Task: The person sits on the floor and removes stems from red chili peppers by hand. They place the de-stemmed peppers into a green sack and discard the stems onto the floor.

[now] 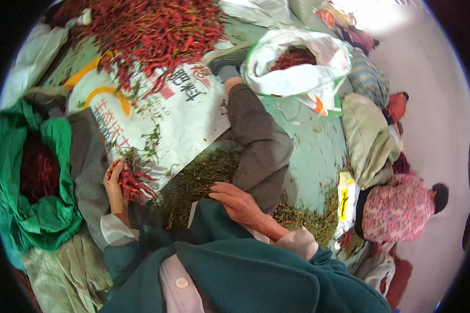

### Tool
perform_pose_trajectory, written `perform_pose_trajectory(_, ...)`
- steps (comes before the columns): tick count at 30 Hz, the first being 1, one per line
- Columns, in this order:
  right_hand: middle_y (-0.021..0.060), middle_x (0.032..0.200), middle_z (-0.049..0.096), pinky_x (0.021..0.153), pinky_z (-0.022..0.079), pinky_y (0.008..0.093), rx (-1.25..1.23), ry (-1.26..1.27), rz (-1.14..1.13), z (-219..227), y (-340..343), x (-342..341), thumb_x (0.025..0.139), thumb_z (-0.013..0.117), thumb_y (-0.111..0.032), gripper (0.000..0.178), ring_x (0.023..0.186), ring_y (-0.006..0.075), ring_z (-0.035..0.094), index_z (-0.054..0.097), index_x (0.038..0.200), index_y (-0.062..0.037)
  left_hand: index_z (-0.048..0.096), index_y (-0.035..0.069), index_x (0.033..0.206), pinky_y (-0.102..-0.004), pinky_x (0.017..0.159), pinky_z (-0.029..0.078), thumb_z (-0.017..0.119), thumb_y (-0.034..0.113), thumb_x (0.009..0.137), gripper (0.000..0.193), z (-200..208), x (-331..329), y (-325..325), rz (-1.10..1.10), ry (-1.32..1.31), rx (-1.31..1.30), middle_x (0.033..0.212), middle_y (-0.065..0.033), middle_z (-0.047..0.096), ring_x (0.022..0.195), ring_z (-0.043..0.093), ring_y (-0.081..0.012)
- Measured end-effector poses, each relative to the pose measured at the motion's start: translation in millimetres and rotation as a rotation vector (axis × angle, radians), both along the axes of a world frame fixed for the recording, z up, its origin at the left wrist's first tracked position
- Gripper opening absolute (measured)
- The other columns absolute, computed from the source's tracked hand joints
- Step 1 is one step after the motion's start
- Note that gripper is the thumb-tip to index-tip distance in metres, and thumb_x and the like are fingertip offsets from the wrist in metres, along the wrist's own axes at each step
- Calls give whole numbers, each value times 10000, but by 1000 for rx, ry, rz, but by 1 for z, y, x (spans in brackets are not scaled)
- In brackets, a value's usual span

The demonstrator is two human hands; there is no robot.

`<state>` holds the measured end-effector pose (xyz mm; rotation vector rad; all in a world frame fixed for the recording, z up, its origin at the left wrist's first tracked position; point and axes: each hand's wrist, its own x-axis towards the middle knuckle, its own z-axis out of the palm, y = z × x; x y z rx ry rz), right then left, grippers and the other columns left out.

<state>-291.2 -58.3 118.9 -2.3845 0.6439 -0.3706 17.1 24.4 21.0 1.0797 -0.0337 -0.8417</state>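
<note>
My left hand [115, 182] is closed round a bunch of red chili peppers [137, 184], their green stems pointing up and away from me. It is above my left leg, by the near edge of a white printed sack [193, 125] spread flat. My right hand [238, 204] holds nothing; its fingers are stretched out, close to my right knee. Between my legs lies a heap of green-brown stems [206, 175], just beyond the right hand. A large pile of red chili peppers [156, 31] covers the far end of the spread sack.
At my left stands a green sack [62, 193] with dark red peppers inside. A white sack [326, 62] holding peppers is at the far right. Stuffed sacks [365, 141] line the right side, where a person in a pink floral top [397, 208] sits. More stems [313, 219] litter the floor.
</note>
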Motion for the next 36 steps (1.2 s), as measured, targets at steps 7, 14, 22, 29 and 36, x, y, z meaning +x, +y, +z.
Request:
perform_pose_trajectory(7,112,1001,592,837,430,332,-325,-107,-746,13,17,-114,722,530,101,249,977,270,539,592,935,-12,577,19,822,-215,543,388,580,103,809,85,13,-5,5,-32,-48,66,695,-7,539,593,496,-93)
perform_pose_trajectory(14,59,1124,549,870,418,342,-117,163,-1153,-60,51,-188,806,529,-75,238,1025,264,522,584,1036,-91,568,26,817,-230,573,406,562,106,821,80,11,-4,6,-63,-89,184,727,-6,540,638,513,-108)
perform_pose_trajectory(22,66,1107,553,887,385,372,-101,115,-1022,-67,44,-179,805,520,-78,247,1067,274,492,577,1045,-96,589,39,869,-274,573,443,598,171,796,151,18,-5,2,-283,-179,356,757,-14,571,640,556,-147)
perform_pose_trajectory(29,60,1092,559,889,384,383,-26,109,-1007,-57,68,-179,697,576,9,372,1050,279,482,579,1054,-94,591,16,789,-231,503,365,593,60,775,46,48,-28,-43,-524,-506,540,683,7,540,553,462,-77)
perform_pose_trajectory(36,44,1063,569,841,409,367,-90,107,-1104,-50,67,-191,634,600,21,402,1000,254,509,596,1012,-115,611,1,805,-239,534,404,622,56,724,98,26,-25,-57,-1256,-625,846,683,-5,564,579,504,-105)
